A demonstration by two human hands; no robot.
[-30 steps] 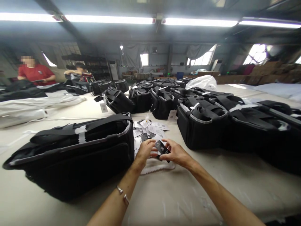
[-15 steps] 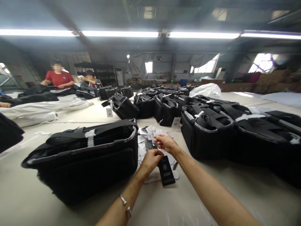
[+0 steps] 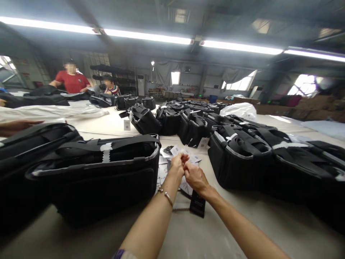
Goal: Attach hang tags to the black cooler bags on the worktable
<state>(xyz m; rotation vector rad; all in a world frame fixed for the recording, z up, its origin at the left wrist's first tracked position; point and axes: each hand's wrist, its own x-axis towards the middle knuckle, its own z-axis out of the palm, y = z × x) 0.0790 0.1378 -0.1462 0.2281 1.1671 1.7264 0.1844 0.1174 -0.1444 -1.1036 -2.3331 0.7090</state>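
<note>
My left hand [image 3: 179,163] and my right hand [image 3: 196,177] meet over a heap of loose paper tags [image 3: 161,172], fingertips pinched close together. A black hang tag [image 3: 198,205] dangles below my right hand, its upper end hidden behind the palm. Whatever is pinched between the fingertips is too small to make out. To the left of my hands stands a large black bag [image 3: 107,190] with grey-edged rim and a white strip [image 3: 106,152] around its strap. Another black bag [image 3: 239,162] stands to their right.
A further black bag [image 3: 24,165] sits at the left edge, with another person's hand [image 3: 21,126] above it. Many black bags [image 3: 192,126] crowd the table ahead. A white plastic bundle [image 3: 239,110] lies behind them. A person in a red shirt [image 3: 72,82] is across the table.
My hands have come together; the left moved forward and the right lowered beside it. The black tag, previously at my left fingers, now hangs beneath my right hand. Another bag has appeared at left.
</note>
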